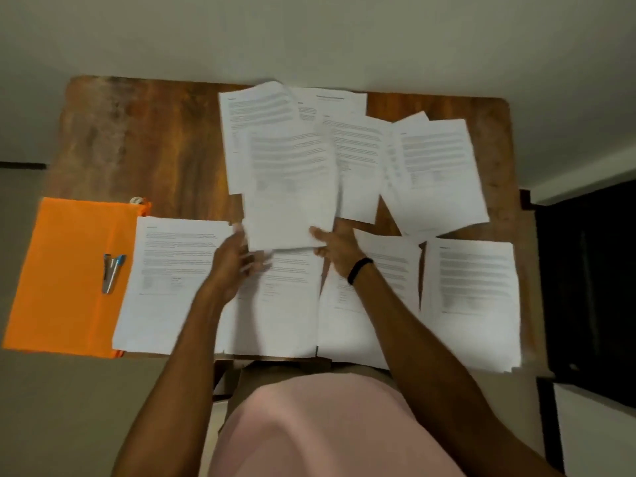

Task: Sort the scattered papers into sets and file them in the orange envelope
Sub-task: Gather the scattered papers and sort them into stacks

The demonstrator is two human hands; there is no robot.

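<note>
Head view: sorting is under way. A sheet [290, 201] is pinched by the right hand [339, 249]; the grip of the blurred left hand [237, 259] cannot be told. Piles [475, 290] lie along the near edge of the tabletop [144, 142], the envelope [62, 270] at its left edge. Next, the matching pile must probably be chosen.

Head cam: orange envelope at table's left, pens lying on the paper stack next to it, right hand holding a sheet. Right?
Not quite. The head view shows the pens lying on the orange envelope itself, not on the paper stack beside it. The rest stands: envelope at the left of the table, right hand holding a sheet.
</note>
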